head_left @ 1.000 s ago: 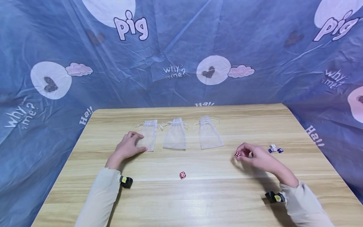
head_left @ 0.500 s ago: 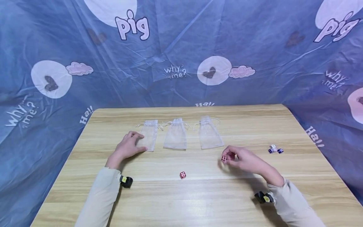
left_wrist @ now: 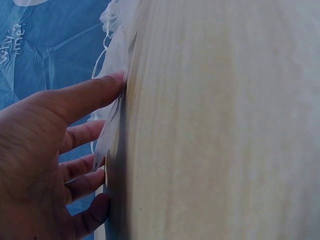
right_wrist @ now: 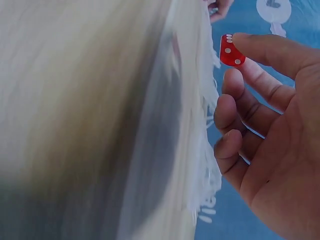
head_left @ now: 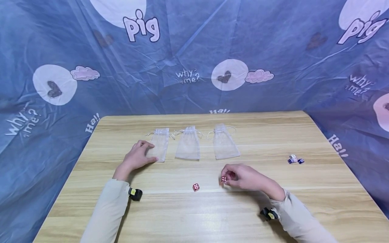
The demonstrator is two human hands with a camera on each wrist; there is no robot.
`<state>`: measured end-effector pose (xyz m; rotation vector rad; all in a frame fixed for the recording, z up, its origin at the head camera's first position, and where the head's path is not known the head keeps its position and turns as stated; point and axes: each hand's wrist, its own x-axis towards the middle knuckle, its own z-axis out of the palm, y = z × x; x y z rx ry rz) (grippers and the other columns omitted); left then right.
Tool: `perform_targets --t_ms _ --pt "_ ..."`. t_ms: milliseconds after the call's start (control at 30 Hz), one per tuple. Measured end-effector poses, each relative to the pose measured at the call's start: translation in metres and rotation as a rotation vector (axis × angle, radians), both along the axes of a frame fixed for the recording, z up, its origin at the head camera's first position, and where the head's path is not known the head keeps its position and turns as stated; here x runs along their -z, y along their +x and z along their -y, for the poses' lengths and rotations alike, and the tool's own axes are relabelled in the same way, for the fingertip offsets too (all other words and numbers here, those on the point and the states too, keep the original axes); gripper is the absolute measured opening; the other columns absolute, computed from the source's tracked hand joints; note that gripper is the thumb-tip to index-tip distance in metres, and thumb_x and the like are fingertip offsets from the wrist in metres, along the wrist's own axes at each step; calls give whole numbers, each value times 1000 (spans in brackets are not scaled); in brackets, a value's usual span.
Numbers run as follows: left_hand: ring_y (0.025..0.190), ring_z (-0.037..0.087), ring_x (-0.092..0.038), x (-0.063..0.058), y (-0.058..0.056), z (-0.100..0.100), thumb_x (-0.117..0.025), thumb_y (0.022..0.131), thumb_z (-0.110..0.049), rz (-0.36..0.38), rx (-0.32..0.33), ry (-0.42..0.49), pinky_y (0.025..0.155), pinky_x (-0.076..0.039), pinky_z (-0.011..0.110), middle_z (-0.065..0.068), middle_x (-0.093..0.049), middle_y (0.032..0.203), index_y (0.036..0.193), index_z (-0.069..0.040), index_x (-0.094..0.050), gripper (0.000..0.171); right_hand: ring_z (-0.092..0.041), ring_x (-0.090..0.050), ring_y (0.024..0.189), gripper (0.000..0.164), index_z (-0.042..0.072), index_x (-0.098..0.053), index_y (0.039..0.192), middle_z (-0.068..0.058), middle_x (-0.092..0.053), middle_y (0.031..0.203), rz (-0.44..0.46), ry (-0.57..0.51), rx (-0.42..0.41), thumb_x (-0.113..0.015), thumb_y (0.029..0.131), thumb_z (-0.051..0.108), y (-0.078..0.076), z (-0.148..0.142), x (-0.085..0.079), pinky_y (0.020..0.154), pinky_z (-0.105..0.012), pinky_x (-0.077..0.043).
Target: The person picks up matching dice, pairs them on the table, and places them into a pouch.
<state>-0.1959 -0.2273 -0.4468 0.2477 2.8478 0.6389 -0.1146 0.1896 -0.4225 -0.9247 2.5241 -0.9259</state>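
Observation:
My right hand (head_left: 244, 177) pinches a translucent red die (right_wrist: 231, 51) with white pips between thumb and index finger, just above the table. To its left, a second red die (head_left: 196, 187) lies on the wood. My left hand (head_left: 138, 157) rests at the left side of the leftmost sheer white drawstring bag (head_left: 159, 145). In the left wrist view, the thumb touches the bag and the other fingers are loosely bent beside its edge. A middle drawstring bag (head_left: 187, 145) and a right drawstring bag (head_left: 225, 143) lie flat in the same row.
Several blue and white dice (head_left: 293, 159) sit close together at the right of the wooden table (head_left: 170, 216). A blue printed cloth (head_left: 194, 87) hangs behind the table's far edge and along its sides.
My right hand has moved left and a little nearer with the red die, toward the die on the table. The left hand and the bags have stayed in place.

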Motion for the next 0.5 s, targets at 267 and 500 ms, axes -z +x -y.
perform_targets --t_ms 267,500 --pt "131 40 -37 -1 1 0 -70 82 -51 0 0 5 99 -40 61 17 -39 143 136 -13 -53 68 4 -45 66 15 20 -63 97 15 -53 75 -5 24 -53 -67 86 11 1 17 4 60 -16 -45" --pt "131 40 -37 -2 1 1 -70 82 -52 5 -1 5 98 -40 61 17 -39 143 136 -13 -53 68 5 -43 65 15 20 -63 97 16 -51 74 -42 54 -93 -67 85 12 1 29 5 59 -15 -42"
